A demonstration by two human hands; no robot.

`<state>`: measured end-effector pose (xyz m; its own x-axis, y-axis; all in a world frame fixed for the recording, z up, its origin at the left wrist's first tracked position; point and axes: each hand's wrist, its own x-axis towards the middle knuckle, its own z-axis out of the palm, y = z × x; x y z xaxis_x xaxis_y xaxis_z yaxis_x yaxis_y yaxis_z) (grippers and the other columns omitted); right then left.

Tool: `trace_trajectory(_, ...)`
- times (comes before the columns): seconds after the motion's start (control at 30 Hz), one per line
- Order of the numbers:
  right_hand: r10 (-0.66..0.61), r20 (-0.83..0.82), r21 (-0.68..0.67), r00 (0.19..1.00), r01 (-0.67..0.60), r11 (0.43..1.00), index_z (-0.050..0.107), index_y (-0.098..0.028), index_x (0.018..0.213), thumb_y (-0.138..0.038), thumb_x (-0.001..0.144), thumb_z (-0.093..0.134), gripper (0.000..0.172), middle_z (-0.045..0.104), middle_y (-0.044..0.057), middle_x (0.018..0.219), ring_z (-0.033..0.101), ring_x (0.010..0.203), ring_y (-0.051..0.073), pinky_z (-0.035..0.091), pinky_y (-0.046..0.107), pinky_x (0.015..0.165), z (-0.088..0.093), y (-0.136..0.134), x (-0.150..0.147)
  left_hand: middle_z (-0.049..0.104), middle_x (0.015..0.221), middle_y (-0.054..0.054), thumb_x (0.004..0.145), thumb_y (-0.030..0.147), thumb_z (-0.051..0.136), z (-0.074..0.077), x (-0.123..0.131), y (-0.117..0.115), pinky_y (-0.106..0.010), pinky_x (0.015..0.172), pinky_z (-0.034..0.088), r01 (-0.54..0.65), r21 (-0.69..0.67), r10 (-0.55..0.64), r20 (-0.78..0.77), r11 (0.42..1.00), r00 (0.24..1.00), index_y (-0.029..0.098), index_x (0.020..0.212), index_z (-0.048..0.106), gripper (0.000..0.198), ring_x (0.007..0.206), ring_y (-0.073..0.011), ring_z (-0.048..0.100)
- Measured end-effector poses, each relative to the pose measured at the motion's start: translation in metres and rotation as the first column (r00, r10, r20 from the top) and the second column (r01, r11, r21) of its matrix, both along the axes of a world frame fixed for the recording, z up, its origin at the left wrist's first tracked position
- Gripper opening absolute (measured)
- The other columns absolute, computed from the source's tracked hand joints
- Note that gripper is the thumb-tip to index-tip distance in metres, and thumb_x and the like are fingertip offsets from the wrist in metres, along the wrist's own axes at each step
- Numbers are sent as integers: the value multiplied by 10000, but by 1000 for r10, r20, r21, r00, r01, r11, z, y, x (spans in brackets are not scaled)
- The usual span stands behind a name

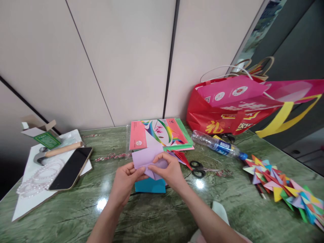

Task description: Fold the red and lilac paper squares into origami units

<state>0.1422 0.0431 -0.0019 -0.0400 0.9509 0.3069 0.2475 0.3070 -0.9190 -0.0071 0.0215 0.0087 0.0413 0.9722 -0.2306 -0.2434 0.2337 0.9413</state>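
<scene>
Between my two hands is a sheet of purple paper (pixel 144 157), partly folded along its lower and right side. My left hand (pixel 124 180) pinches its lower left edge between thumb and fingers. At the right side, my right hand (pixel 170 170) grips the folded part, its thumb pressing on the crease. Below them a blue piece of paper (pixel 150 186) lies on the table. Red folded paper (pixel 181 158) and black-handled scissors (pixel 199 169) lie just right of my right hand. Behind the hands is a pack of coloured paper (pixel 162 132) with a flower printed on it.
On the left, a white board (pixel 24 206) bears a phone (pixel 72 168), a hammer (pixel 60 150), a bead string (pixel 42 177) and a green box (pixel 47 139). To the right are a plastic bottle (pixel 220 145), a red bag (pixel 227 114) and folded multicoloured paper pieces (pixel 283 187).
</scene>
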Motion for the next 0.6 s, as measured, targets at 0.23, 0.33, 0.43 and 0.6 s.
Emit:
trace_trajectory(0.23, 32, -4, 8, 999, -32, 999, 589, -173, 654, -262, 613, 699, 148, 607, -8, 678, 544, 657, 145, 400, 243, 618, 1, 0, 1, 720, 809, -102, 604, 240, 732, 2, -3, 0, -311, 668, 540, 76, -2, -76, -11, 997, 997, 100, 933, 673, 363, 710, -210, 662)
trace_trajectory(0.33, 51, -6, 15, 999, -51, 999, 583, -169, 645, -248, 613, 704, 148, 598, -11, 676, 539, 657, 139, 394, 238, 615, 1, -1, 1, 719, 821, -104, 619, 245, 723, 1, -5, 0, -326, 685, 536, 121, 4, -121, -4, 993, 993, 104, 959, 669, 372, 722, -216, 661)
trace_trajectory(0.43, 64, 1, 26, 998, -64, 998, 579, -172, 643, -254, 619, 700, 148, 593, -10, 670, 535, 653, 141, 395, 239, 612, 1, -1, 1, 720, 811, -106, 617, 263, 722, 1, -7, 0, -342, 697, 533, 149, -11, -149, -10, 989, 989, 102, 942, 678, 365, 716, -224, 663)
trace_trajectory(0.6, 68, 9, 31, 998, -68, 997, 578, -177, 648, -260, 624, 692, 143, 586, -13, 670, 530, 648, 137, 395, 236, 607, 0, 0, 2, 721, 804, -108, 602, 284, 731, 2, -6, 0, -356, 708, 528, 158, -23, -158, -18, 987, 987, 103, 894, 697, 345, 716, -231, 663)
